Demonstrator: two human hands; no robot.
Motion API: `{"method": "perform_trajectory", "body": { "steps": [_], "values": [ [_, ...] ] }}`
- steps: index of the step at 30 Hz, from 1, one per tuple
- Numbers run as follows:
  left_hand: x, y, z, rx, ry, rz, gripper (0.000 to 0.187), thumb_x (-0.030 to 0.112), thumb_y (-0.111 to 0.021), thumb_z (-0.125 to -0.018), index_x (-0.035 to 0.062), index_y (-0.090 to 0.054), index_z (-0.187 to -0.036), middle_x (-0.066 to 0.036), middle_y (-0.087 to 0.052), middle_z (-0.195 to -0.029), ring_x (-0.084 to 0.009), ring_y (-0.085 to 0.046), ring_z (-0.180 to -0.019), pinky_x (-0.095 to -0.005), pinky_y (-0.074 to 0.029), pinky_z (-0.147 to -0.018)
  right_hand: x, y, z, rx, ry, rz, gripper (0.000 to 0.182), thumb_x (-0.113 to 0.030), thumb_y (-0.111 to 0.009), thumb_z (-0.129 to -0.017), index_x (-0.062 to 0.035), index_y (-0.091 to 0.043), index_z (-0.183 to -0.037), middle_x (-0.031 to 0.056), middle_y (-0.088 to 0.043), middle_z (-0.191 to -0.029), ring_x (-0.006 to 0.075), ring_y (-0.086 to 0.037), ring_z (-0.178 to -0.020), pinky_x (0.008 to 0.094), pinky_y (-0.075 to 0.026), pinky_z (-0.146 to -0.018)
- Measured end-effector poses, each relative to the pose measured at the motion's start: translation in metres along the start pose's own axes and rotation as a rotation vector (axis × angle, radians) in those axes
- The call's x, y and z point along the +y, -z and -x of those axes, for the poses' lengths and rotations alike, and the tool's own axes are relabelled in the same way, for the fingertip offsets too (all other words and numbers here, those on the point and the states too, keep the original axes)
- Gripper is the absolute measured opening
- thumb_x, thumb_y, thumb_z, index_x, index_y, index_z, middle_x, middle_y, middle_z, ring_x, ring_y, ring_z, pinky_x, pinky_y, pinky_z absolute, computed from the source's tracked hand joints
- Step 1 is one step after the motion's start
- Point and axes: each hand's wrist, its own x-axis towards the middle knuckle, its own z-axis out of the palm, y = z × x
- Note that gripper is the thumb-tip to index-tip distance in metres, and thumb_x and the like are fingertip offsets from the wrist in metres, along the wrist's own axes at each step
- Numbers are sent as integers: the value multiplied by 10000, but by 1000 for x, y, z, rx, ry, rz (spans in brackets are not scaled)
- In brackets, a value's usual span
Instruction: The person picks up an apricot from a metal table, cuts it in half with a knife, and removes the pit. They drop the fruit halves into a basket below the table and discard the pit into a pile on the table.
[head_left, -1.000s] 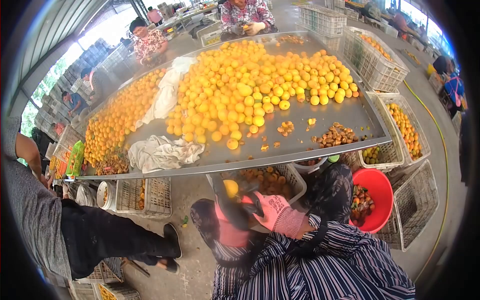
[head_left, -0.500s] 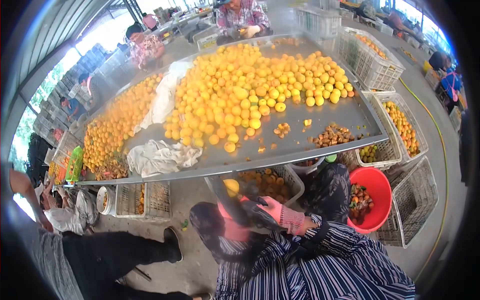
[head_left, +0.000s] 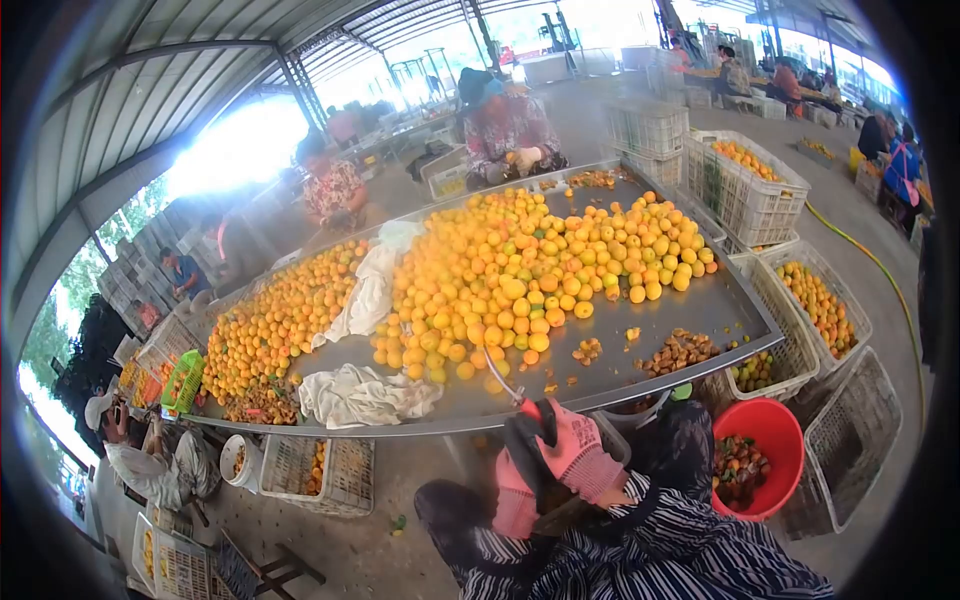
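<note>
Nearest us, we are seeing striped clothing (head_left: 640, 545), and above it our gloved left hand (head_left: 517, 488) and right hand (head_left: 580, 448) are coming together at the near edge of the worktop (head_left: 650, 325). A thin curved tool (head_left: 497, 373) is sticking up from between them over that edge; we cannot tell which hand is gripping it, or whether either one is fully closed, because the dark gloved fingers are overlapping. To our right, a red bucket (head_left: 760, 418) is holding fruit scraps (head_left: 738, 470). Just past the edge, a crumpled white cloth (head_left: 368, 397) is lying on our left and brown cut pieces (head_left: 678, 352) are lying on our right. Beyond, a big pile of orange fruit (head_left: 510, 290) is covering the middle of the worktop, and a long white cloth (head_left: 368, 290) is separating it from another heap (head_left: 285, 310). At the far side, a person (head_left: 510, 135) is sitting opposite us.
</note>
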Motion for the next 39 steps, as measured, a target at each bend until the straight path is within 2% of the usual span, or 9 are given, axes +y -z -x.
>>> {"method": "perform_trajectory", "body": {
  "steps": [2,7,13,16,23,30,35,37,39],
  "values": [
    [-17,13,-8,14,348,862,265,168,-407,-915,33,-463,-1136,-83,-529,-1064,-199,-526,-947,-275,-415,-806,1,-3,6,39,36,-13,515,-266,-592,-774,9,-427,-1177,197,-591,-951,350,-576,-893,410,-463,-745],
    [42,-27,26,291,-196,-681,313,275,-461,-910,20,-549,-1069,-90,-615,-959,-223,-600,-851,-328,-467,-730,1,-5,8,45,39,-211,346,-194,-540,-804,-20,-481,-1098,223,-574,-875,381,-569,-844,422,-473,-702],
    [60,-24,22,180,-458,-1177,266,212,-519,-811,47,-583,-1009,-186,-605,-733,-385,-579,-680,-412,-461,-610,63,-69,-14,102,-78,-702,348,-116,-440,-882,4,-453,-1209,115,-602,-1004,249,-586,-871,328,-463,-811],
    [67,-26,18,84,-545,-1518,291,263,-563,-761,53,-594,-960,-159,-599,-703,-340,-573,-715,-422,-425,-647,86,-87,-25,-624,334,-2406,404,-233,-312,-933,-7,-440,-1243,96,-530,-1162,201,-501,-1046,306,-394,-915],
    [79,-30,24,-511,-900,-1524,343,304,-609,-726,33,-580,-935,-122,-570,-689,-293,-547,-621,-383,-425,-621,78,-52,56,-442,-483,-1914,384,-214,-388,-933,-31,-393,-1270,44,-474,-1243,139,-440,-1138,271,-370,-961],
    [8,20,7,23,-440,-627,375,109,-488,-872,-32,-420,-1213,-99,-601,-946,-180,-594,-813,-299,-492,-736,46,-19,29,-93,322,-445,388,-139,-431,-916,-42,-368,-1287,29,-481,-1230,127,-491,-1073,269,-416,-891],
    [20,12,21,158,-230,-84,497,176,-508,-875,-24,-328,-1294,-88,-576,-926,-150,-575,-824,-281,-490,-717,81,-54,6,27,382,88,401,-165,-488,-872,-38,-414,-1245,112,-571,-1099,230,-570,-980,327,-455,-826],
    [23,15,23,129,-401,-361,487,253,-487,-886,-8,-366,-1278,-78,-578,-897,-149,-574,-790,-281,-486,-696,63,-47,-2,-125,-260,59,414,-149,-513,-858,-50,-414,-1248,121,-578,-1086,259,-577,-974,349,-458,-810],
    [18,24,21,103,-572,-634,492,331,-467,-897,8,-404,-1263,-68,-581,-868,-148,-573,-756,-281,-481,-676,84,-62,-4,131,8,135,375,-137,-525,-868,-49,-442,-1223,83,-603,-1024,218,-606,-885,324,-474,-750]
  ]
}}
